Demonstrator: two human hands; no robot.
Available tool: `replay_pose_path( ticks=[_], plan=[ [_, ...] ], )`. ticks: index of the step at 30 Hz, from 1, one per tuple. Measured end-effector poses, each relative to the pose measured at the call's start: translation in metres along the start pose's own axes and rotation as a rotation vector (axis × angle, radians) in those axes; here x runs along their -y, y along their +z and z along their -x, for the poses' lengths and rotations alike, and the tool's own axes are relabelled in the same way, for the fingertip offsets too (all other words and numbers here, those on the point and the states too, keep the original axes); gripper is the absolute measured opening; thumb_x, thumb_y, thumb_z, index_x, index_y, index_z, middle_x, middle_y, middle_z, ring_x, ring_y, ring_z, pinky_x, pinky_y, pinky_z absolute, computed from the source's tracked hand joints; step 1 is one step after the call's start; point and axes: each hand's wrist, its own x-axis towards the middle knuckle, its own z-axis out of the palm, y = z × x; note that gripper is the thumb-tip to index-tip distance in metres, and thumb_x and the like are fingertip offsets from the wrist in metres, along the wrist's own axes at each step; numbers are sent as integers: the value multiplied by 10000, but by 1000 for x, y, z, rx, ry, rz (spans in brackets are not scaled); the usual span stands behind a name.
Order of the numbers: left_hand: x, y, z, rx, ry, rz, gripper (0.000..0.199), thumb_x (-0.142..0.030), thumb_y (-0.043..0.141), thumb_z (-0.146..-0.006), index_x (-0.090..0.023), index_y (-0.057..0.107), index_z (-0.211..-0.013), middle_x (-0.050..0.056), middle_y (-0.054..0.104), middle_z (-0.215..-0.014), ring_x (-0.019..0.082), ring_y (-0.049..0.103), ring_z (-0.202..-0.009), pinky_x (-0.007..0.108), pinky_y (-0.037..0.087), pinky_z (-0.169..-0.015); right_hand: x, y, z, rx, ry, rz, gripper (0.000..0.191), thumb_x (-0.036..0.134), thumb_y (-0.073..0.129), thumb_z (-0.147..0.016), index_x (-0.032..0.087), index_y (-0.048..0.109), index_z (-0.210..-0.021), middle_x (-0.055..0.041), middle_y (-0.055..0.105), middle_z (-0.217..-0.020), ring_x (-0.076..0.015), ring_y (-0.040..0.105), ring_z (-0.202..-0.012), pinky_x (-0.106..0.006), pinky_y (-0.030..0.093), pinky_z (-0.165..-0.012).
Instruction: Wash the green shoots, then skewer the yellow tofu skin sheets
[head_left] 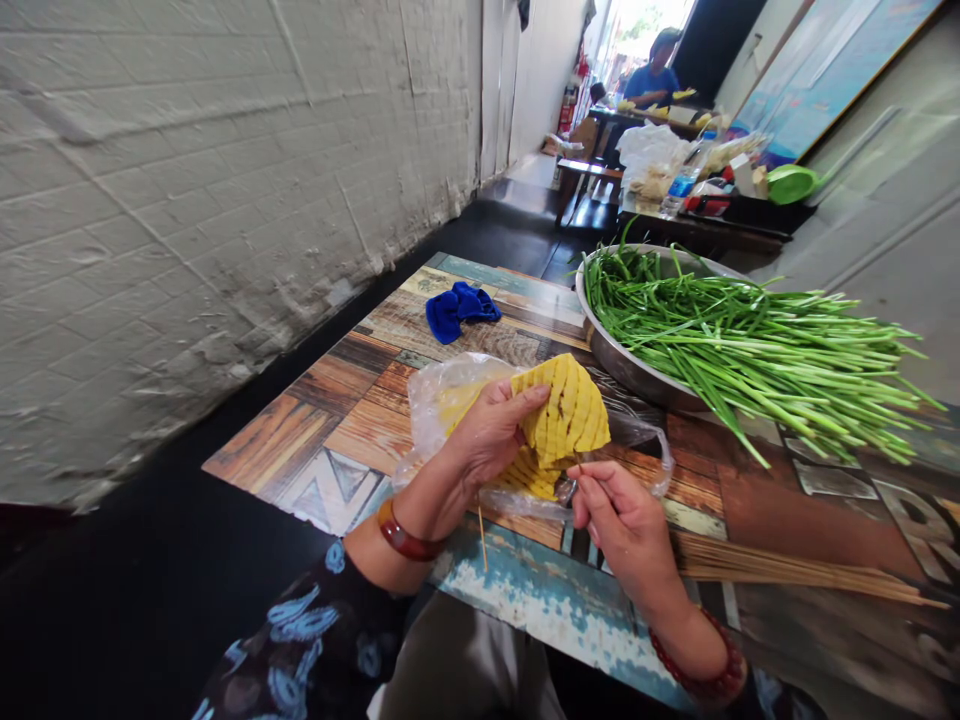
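My left hand [491, 430] is closed on a yellow tofu sheet [566, 410], its thumb flat on top; rows of dark slits cross the sheet. Beneath that hand, the end of a thin bamboo skewer [482, 540] sticks out downwards. My right hand [619, 520] pinches at the sheet's lower right edge, fingertips together on what looks like a thin skewer, mostly hidden. More slit yellow sheet [529, 475] lies below, on a clear plastic bag [435, 390] spread over the table.
Bamboo skewers [795, 570] lie in a bundle right of my right hand. Behind them, a metal bowl [637, 370] overflows with long green chives [750, 320]. A blue cloth [461, 308] rests on the patterned table [300, 430]. Farther back, a person [652, 80] sits at another table.
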Motion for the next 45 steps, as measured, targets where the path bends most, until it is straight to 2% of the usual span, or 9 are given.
replay_pose_path(
  ticks=[11,27,38,45],
  plan=[
    [2,0,0,-10,3,-15,408,-349,888,-662,-90,784,-960,146,787,-939,296,751,-923,378,582,-877,2,1,-1,7,7,-25,291,436,544,-983,173,663,-1018,38,571,-577,-84,448,-464,-202,287,-409],
    [2,4,1,-7,-6,-19,388,-350,888,-656,-100,785,-935,146,787,-959,296,747,-936,372,585,-864,5,3,-2,1,31,-60,316,470,538,-978,172,645,-974,46,567,-573,-72,430,-423,-208,321,-425],
    [1,4,1,-29,4,-14,410,-363,887,-657,-97,788,-953,151,786,-953,310,742,-956,389,577,-879,3,4,-1,3,52,-65,306,459,539,-981,169,631,-1021,49,573,-592,-72,434,-425,-207,341,-430],
    [1,3,0,-32,19,-19,411,-386,888,-657,-98,791,-934,140,789,-921,274,752,-859,373,585,-848,5,3,0,22,23,-56,319,445,510,-992,162,635,-1070,48,579,-596,-73,428,-418,-213,349,-432]
  ],
)
